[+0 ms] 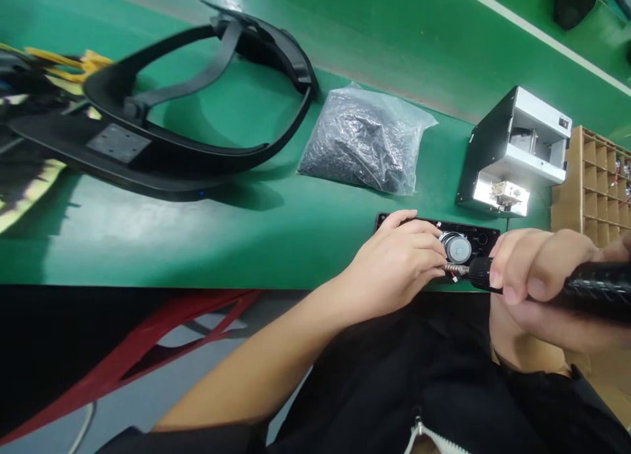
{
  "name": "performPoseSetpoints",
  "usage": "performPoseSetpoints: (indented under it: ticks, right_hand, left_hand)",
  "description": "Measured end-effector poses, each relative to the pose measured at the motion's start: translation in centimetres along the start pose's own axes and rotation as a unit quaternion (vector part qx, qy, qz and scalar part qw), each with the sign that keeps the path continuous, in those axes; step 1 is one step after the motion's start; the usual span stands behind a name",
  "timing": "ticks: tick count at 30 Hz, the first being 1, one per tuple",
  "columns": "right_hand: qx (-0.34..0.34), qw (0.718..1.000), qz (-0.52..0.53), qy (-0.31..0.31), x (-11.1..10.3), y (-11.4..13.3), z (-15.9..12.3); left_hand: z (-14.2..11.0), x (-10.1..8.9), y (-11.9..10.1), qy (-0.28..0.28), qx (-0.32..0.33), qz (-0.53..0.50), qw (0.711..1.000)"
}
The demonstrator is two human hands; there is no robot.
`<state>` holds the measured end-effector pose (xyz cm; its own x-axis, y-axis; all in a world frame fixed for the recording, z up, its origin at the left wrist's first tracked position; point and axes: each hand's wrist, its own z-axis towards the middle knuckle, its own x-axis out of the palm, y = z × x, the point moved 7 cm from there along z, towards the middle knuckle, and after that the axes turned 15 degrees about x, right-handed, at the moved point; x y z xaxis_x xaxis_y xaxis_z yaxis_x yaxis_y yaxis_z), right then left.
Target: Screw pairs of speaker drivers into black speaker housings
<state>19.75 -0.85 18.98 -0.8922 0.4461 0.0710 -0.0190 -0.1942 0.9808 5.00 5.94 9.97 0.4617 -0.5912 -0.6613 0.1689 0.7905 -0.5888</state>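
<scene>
The left hand (394,263) lies across a black plastic housing (486,240), its grip clamped on the housing with the fingers curled over the near edge. The housing sits flat at the near edge of the worktop (197,244). A round speaker driver (456,248) is seated in it, and red and white wire ends show beside it. The right hand's grip (542,276) is closed around a black electric screwdriver (586,286), whose metal bit (456,269) reaches over the housing just by the left fingers.

Further along the green worktop lies a clear plastic bag (365,145) packed with small dark pieces, too small to identify. Beside it stands a black and white screw feeder (513,152). A brown compartment rack (596,178) at the right edge holds small wired parts in its pigeonholes. A large black headband frame (197,138) lies on the left, and a red strap (148,336) crosses the grey floor (148,382) below.
</scene>
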Motion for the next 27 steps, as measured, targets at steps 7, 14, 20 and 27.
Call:
performPoseSetpoints:
  ticks: [7,14,20,27]
  right_hand:
    - [-0.076,0.992,0.083,0.053,0.4,-1.9,0.1]
    - [-0.056,0.996,0.054,0.038,0.6,-4.0,0.7]
    - [-0.066,0.993,0.089,0.046,0.8,-4.9,0.6]
    - [-0.058,0.992,0.094,0.059,1.0,-4.7,0.7]
  left_hand:
    - [-0.1,-0.4,0.2,0.038,-0.015,0.064,0.997]
    - [0.5,0.5,0.0,0.066,-0.012,0.16,0.985]
    - [0.5,0.6,0.0,0.074,-0.008,0.172,0.982]
    - [0.6,0.6,-0.1,0.073,-0.002,0.173,0.982]
